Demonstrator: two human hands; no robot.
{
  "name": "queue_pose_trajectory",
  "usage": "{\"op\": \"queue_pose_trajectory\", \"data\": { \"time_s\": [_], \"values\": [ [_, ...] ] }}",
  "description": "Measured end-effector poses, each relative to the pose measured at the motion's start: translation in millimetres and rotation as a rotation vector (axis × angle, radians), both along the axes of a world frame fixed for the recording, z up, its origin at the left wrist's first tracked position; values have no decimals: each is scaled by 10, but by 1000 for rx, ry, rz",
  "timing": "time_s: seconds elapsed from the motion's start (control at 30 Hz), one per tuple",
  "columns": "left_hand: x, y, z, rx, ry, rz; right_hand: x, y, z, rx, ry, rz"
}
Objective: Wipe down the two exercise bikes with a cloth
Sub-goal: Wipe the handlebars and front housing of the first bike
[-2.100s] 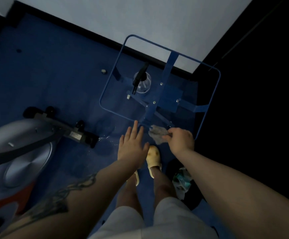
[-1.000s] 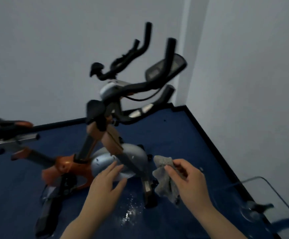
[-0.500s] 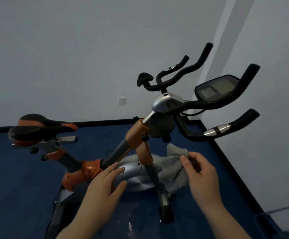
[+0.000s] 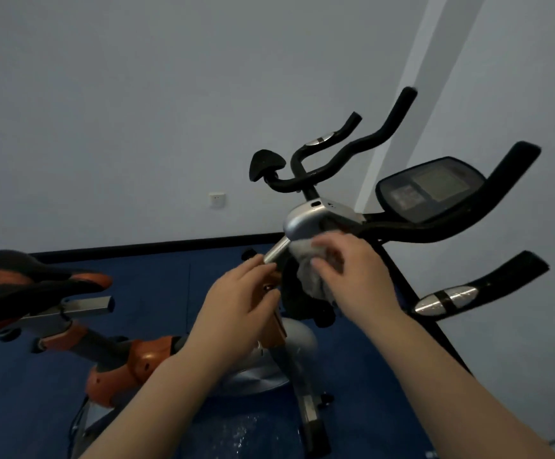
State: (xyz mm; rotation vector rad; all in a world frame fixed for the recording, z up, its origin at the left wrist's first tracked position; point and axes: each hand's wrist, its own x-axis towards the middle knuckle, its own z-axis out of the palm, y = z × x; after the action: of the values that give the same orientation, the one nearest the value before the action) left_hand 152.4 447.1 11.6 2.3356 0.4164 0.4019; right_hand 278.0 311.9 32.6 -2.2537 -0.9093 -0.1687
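An exercise bike (image 4: 302,226) is seen standing on a blue floor (image 4: 37,392) in the corner of a room with pale walls (image 4: 137,94). Its black handlebars (image 4: 468,226) are spread to the right, with a dark display console (image 4: 432,190) mounted above them, and its black and orange saddle (image 4: 21,286) is set at the left edge of the view. A silver flywheel cover (image 4: 289,346) is partly hidden behind the forearms.

The right hand (image 4: 359,279) is raised to the silver stem housing under the handlebars. A grey cloth (image 4: 309,276) is gripped in its curled fingers and pressed against the bike just below that housing, so that the cloth lies under and to the left of the hand, hanging down over a black knob.

The left hand (image 4: 236,299) is held just beside it, lower and to the left, its fingers curled around the silver and orange post, touching the metal tube.

A small white wall socket (image 4: 217,199) is visible on the far wall.
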Motion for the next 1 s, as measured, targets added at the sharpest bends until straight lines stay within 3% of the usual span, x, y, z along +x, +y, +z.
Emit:
{"op": "queue_pose_trajectory", "data": {
  "time_s": [0.37,0.53,0.6,0.7,0.77,0.93,1.0],
  "values": [
    [527,256,-196,-340,-29,-226,-201,353,-242,-336,-288,-168],
    [537,559,-292,-498,50,-451,-331,194,-192,-468,-67,-60],
    [575,773,-363,-511,39,-453,-318,212,-83,-353,15,-156],
    [645,979,-461,-552,21,-413,-320,448,-82,-111,-89,-400],
    [683,1008,-491,-577,24,-437,-400,635,-230,-231,-127,-448],
    [749,957,-462,-603,27,-606,-617,555,-176,-572,-46,-256],
    [758,908,-410,-618,1,-656,-605,473,-36,-556,-36,-313]
  ]
}}
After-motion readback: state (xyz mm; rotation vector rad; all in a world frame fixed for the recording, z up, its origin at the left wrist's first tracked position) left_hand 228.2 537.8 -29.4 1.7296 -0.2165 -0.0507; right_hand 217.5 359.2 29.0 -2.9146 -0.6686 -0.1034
